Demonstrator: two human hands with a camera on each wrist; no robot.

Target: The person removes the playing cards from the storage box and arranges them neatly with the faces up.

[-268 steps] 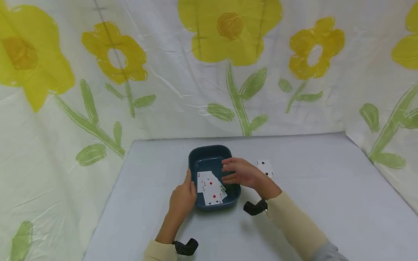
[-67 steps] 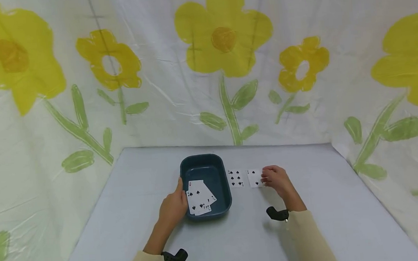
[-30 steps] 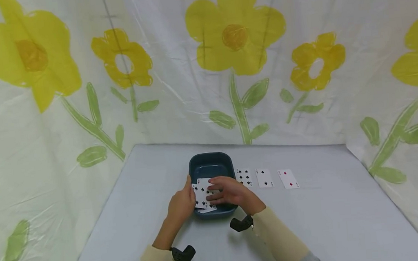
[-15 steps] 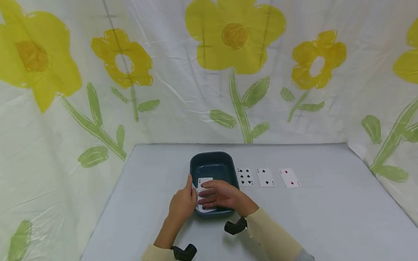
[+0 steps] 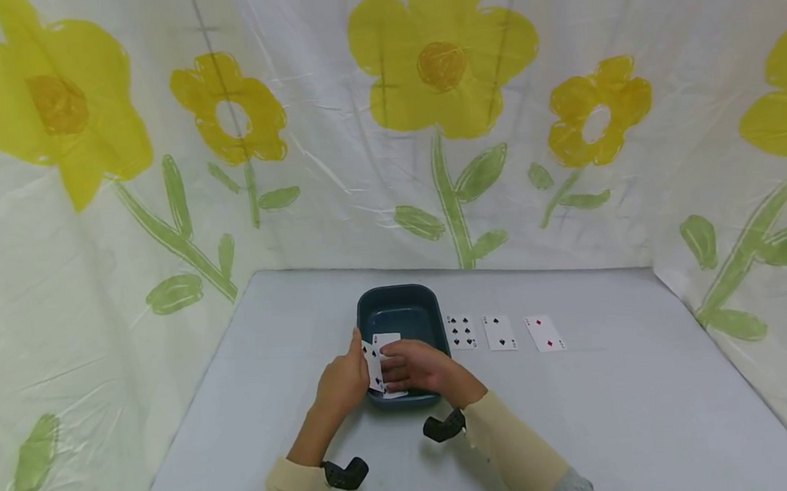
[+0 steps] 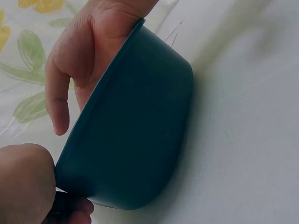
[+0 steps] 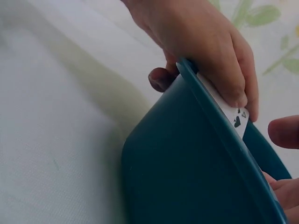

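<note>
The bin (image 5: 410, 323) is set on the desk (image 5: 656, 410) at the centre of the head view, and its left rim is clasped in the grip of the left hand (image 5: 342, 382). A tilted card (image 5: 372, 368) with spades is seen at that rim, beside the left hand; whether it is pinched there cannot be told. The right hand (image 5: 422, 364) is held over the bin's lower right rim, its grip loose, thumb and fingers shown parted at the right edge of the right wrist view. In the bin, another card (image 5: 387, 338) is partly covered by the right hand. Three cards (image 5: 500, 333) are laid face up in a row right of centre, two black and one red. The upper frame is filled by a flowered sheet (image 5: 335, 204).
</note>
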